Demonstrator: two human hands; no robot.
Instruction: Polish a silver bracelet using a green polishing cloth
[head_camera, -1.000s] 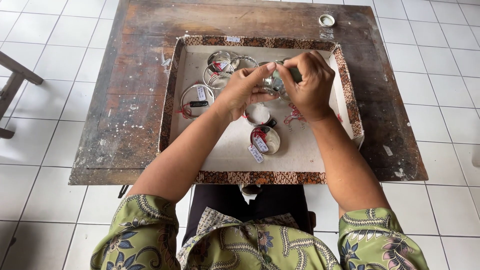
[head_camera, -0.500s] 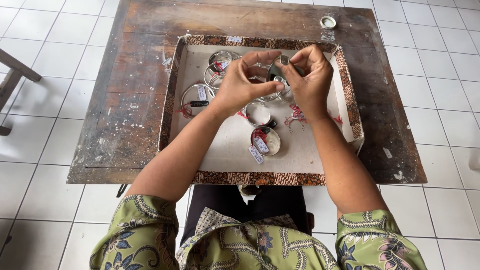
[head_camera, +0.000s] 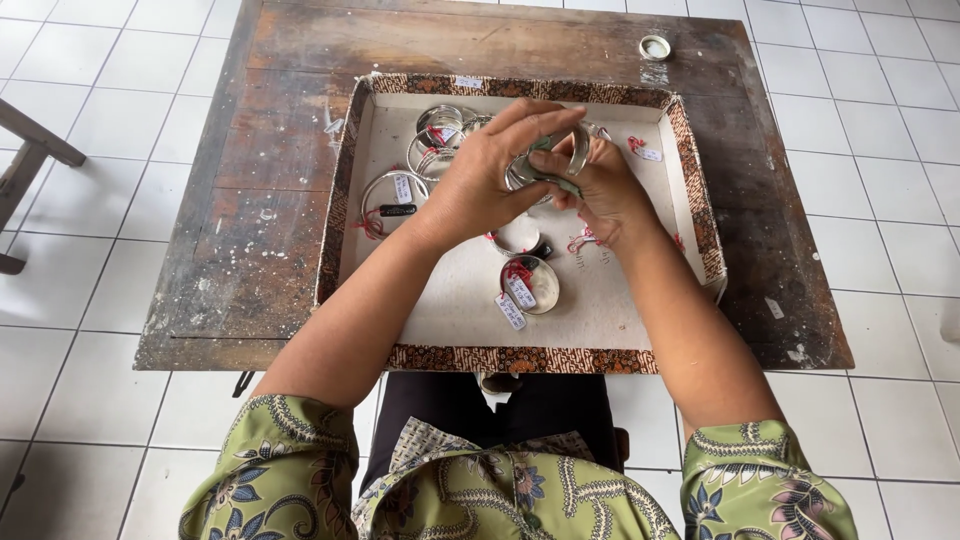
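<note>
Two hands are closed on one silver bangle (head_camera: 560, 160), held just above the far middle of the tray (head_camera: 345, 190).
The bangle is pinched by the left hand (head_camera: 490, 175) and gripped by the right hand (head_camera: 600, 190); it is best kept over the tray, clear of the tagged bangles (head_camera: 530, 285) lying nearer, so that a slip is caught.

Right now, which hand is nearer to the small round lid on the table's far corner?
Right. The right hand is over the tray, below-left of the small round lid; the left hand lies farther left.
</note>
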